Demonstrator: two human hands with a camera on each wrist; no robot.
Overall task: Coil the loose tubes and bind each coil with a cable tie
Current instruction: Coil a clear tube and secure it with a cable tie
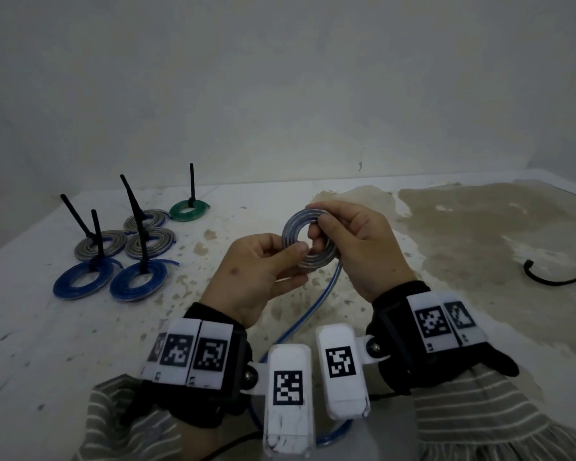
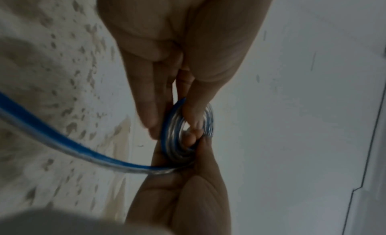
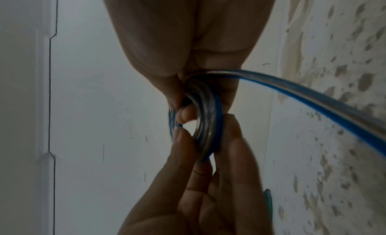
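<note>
Both hands, left hand (image 1: 258, 264) and right hand (image 1: 356, 242), pinching the coil (image 1: 308, 239) above bench centre; advisable: flat turns, taut tail (image 1: 316, 302).

Tube coil (image 1: 308, 239): glossy clear plastic with a blue stripe. Cable ties (image 1: 137, 207): matt black plastic. Table (image 1: 346, 201): white, mottled, stained tan. Sleeves (image 1: 473, 414): striped cloth.

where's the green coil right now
In the head view the green coil lies on the table at far left, farthest back of the tied coils, just right of a grey coil, its black cable tie standing upright.
</note>
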